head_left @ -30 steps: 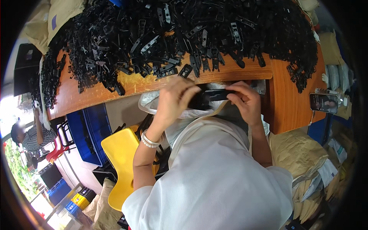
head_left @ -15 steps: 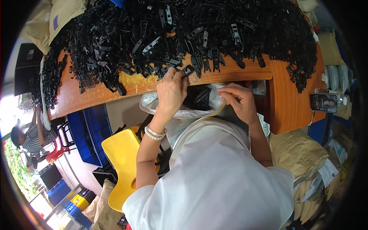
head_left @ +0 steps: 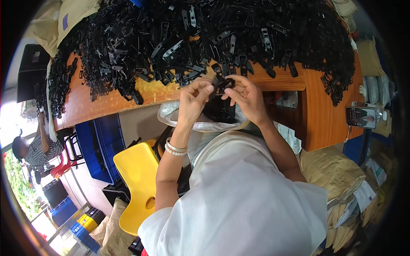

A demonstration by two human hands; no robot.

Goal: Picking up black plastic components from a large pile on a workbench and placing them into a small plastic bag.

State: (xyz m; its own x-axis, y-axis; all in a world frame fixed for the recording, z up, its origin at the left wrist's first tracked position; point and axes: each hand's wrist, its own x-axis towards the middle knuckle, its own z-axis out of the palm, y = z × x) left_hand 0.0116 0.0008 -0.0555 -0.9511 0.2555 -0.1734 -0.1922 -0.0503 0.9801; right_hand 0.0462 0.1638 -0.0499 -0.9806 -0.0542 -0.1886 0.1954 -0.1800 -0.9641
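Note:
Both of my hands meet over the front edge of the wooden table (head_left: 115,108). My left hand (head_left: 194,99) pinches a small black plastic part (head_left: 217,80). Close beside it, the fingers of my right hand (head_left: 249,99) are bent round another black plastic part (head_left: 226,85); its outline blurs into the first. Below the hands an open sack with a silvery lining (head_left: 171,112) sits at my lap, with black parts (head_left: 220,110) inside. A large heap of similar slim black plastic parts (head_left: 141,42) covers the table just beyond my fingers.
A yellow chair (head_left: 136,170) and blue crates (head_left: 100,147) stand to the left. On the right, a phone (head_left: 361,117) is mounted at the table's edge, above brown sacks (head_left: 331,168). Another person (head_left: 38,147) is at the far left.
My right hand has let go of the sack's rim and moved up and left to the parts. My left hand has drawn slightly back from the heap with a black part.

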